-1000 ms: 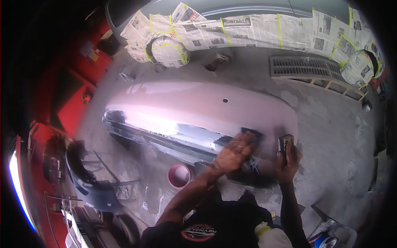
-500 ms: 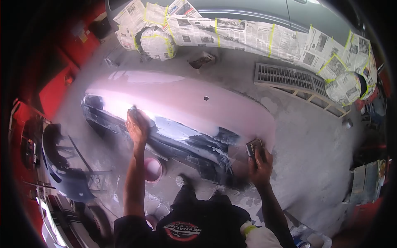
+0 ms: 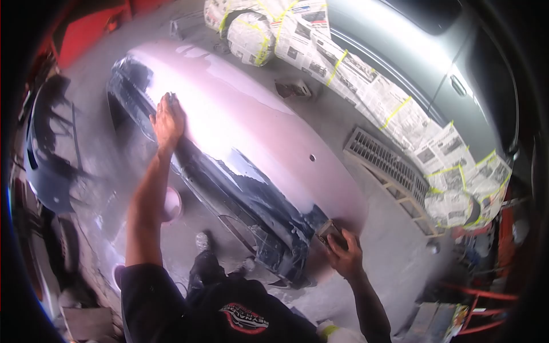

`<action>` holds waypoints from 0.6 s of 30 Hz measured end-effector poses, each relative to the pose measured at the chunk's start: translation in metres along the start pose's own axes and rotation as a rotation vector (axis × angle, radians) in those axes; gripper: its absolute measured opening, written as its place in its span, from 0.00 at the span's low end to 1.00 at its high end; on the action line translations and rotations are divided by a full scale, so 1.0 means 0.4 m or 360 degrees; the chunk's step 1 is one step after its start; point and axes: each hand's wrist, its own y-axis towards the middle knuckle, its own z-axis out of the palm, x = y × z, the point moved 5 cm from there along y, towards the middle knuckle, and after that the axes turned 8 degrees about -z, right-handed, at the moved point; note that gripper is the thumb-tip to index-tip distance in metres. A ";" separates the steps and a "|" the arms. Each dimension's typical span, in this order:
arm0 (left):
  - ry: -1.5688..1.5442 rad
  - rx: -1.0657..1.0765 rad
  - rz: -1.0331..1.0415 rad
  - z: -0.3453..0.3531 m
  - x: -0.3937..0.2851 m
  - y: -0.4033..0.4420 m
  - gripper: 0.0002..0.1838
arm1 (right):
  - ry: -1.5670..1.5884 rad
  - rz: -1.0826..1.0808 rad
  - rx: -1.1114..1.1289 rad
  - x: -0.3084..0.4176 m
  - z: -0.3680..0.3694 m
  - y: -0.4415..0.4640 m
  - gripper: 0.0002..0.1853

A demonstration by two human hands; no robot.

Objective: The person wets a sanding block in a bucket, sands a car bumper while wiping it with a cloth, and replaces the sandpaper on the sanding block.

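Observation:
A long bumper [image 3: 269, 131], pink on top with dark and whitish patches along its near side, lies diagonally across the floor. On its pale upper left part rests my left hand [image 3: 168, 122], fingers together and pointing away; something small and grey shows at the fingertips, too unclear to name. At the bumper's near right end, my right hand [image 3: 346, 254] has its fingers on a brown and dark sanding block [image 3: 330, 234]. A round dark hole shows in the pink surface between the hands.
Newspaper with yellow tape [image 3: 366, 94] covers the lower side of a grey-green car [image 3: 400, 51]. A slatted grille [image 3: 389, 167] lies at the right. Another dark bumper [image 3: 48, 146] stands at the left, and a pink bucket [image 3: 171, 204] sits beside my left forearm.
The view has turned, so the bumper lies more steeply. My left hand moved from the bumper's right part to its left part; my right hand stays at the right end with the block.

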 end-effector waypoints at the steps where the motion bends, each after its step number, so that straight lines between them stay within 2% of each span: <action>1: -0.0004 -0.0003 -0.0064 -0.004 0.002 -0.009 0.29 | 0.0061 -0.0022 -0.0004 0.003 0.006 0.024 0.23; 3: -0.0225 0.0063 -0.0210 -0.020 0.018 -0.033 0.28 | -0.0037 -0.0229 -0.0013 0.039 0.025 0.138 0.23; 5: -0.0225 0.0001 -0.0229 -0.029 0.007 -0.038 0.26 | -0.0061 -0.0357 -0.0013 0.096 0.059 0.344 0.22; 8: -0.0147 -0.0086 -0.0205 -0.022 -0.007 -0.038 0.25 | -0.0067 -0.0588 0.0025 0.182 0.178 0.658 0.23; 10: -0.0147 -0.0061 -0.0259 -0.046 -0.018 -0.035 0.25 | -0.0092 -0.0493 0.0036 0.236 0.279 0.867 0.21; 11: -0.0114 -0.0063 -0.0242 -0.045 -0.015 -0.030 0.25 | -0.0101 -0.0614 0.0059 0.288 0.342 1.017 0.20; 13: -0.0091 -0.0052 -0.0248 -0.036 -0.005 -0.027 0.26 | -0.0051 -0.0697 -0.0010 0.280 0.350 0.982 0.21; 15: -0.0123 -0.0035 -0.0247 -0.035 0.003 -0.027 0.26 | 0.0005 -0.0712 0.0023 0.244 0.262 0.810 0.22; 16: -0.0163 -0.0017 -0.0243 -0.028 0.005 -0.028 0.26 | -0.0037 -0.0610 0.0211 0.224 0.206 0.683 0.23; 18: -0.0183 0.0048 -0.0290 -0.039 -0.009 -0.043 0.27 | -0.0116 -0.0578 0.0186 0.168 0.104 0.428 0.24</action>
